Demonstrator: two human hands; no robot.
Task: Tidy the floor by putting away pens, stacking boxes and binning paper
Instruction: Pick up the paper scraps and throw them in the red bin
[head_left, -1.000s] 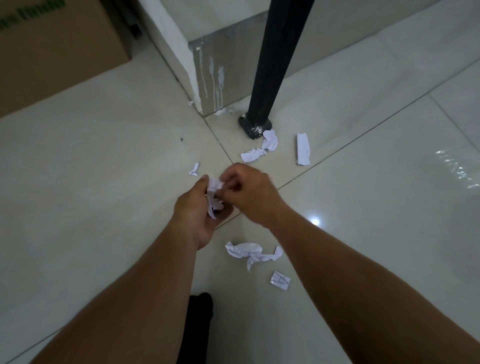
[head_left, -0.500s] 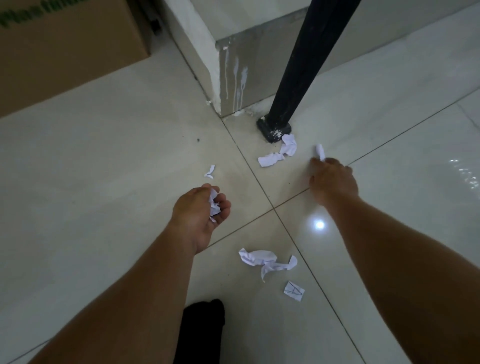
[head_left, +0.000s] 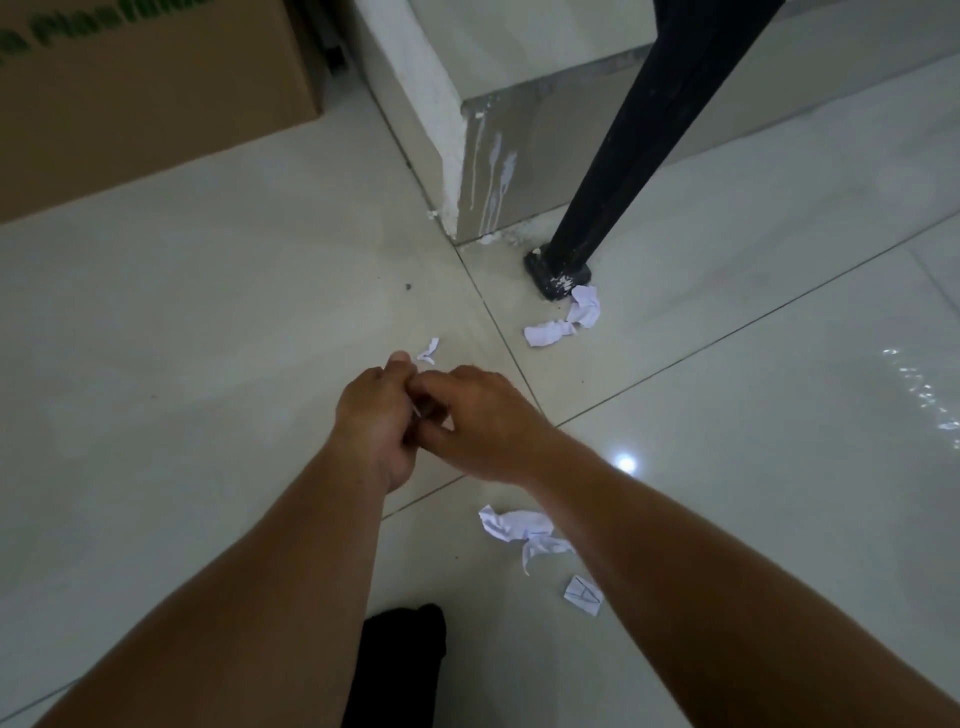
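At your far left, the cardboard box (head_left: 145, 98) stands on the tile floor (head_left: 182, 322), its lower edge running up toward the right; the wide tile below it is open room. Your left hand (head_left: 374, 421) hangs over the middle of the floor with its fingers curled shut; only a sliver of white shows at the gap between your hands, so you cannot tell how much paper it grips. Just beyond its thumb lies a tiny paper scrap (head_left: 428, 349), apart from the skin, its long axis leaning up to the right. Your right hand (head_left: 478, 421) presses against the left, fingers bent in toward the left palm; whether it pinches anything is hidden. A dark shape (head_left: 400, 660), perhaps your foot, sits near the bottom edge between your forearms.

Right of the hands, the wall corner (head_left: 457, 171) juts toward you, and the black leg (head_left: 639, 135) slants up to the right, its foot close beside that corner. A crumpled paper strip (head_left: 563, 319) touches that foot and stretches down-left. Nearer you, a crumpled paper wad (head_left: 519, 530) lies partly under your right forearm, long axis roughly left to right, with a small marked note (head_left: 583, 595) just beside it. Farther right the glossy tiles lie open.
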